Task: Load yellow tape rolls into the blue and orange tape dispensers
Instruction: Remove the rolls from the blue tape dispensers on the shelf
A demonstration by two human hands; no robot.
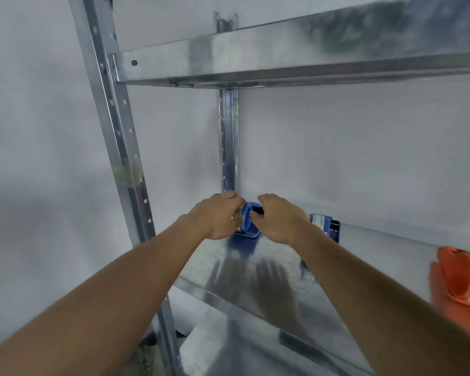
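blue tape dispenser (248, 222) sits far back in the left corner of the lower metal shelf (255, 272), up against the rear upright (228, 137), and i have both hands on it. my left hand (217, 215) curls round its left side and my right hand (278, 218) curls over its right side and top, so each is closed on the dispenser and not spread. to do this step well, i judge i should keep the base pressed flat on the shelf with one hand while the other works at the hub, since the smooth metal would likely let it slide; bringing it forward out of the corner would give my fingers more room. a pale sliver shows by my left fingers, but i cannot tell whether it is yellow tape, a label or something else. a second blue dispenser (324, 226) stands just beyond my right wrist, partly covered by it. at the right edge an orange dispenser (456, 278) is cut off by the frame, so i see only its round side and part of its base. no yellow roll is plainly visible anywhere. my fingertips are hidden behind the dispenser, the whole view is soft with blur, and the upper shelf (282, 55) shows only its underside and front lip.
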